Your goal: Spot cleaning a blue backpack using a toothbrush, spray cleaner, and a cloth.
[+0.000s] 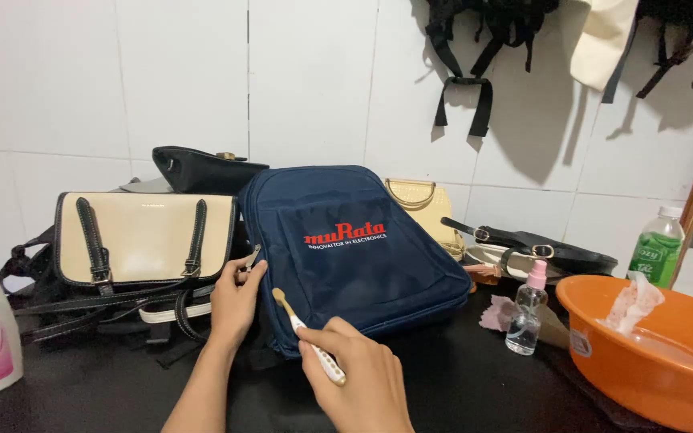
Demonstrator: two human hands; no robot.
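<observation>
Our left hand [234,301] pinching zipper pull [252,258] on navy backpack [346,240] left edge; right hand [358,373] fingers gripping toothbrush [306,335], head just off backpack's lower left corner.

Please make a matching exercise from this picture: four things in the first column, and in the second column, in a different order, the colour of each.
Things:
1. backpack
2. basin
3. handbag
4. spray bottle

Colours:
A. cream with black straps
B. clear with a pink top
C. navy blue
D. orange

Pairs: 1-C, 2-D, 3-A, 4-B
</observation>
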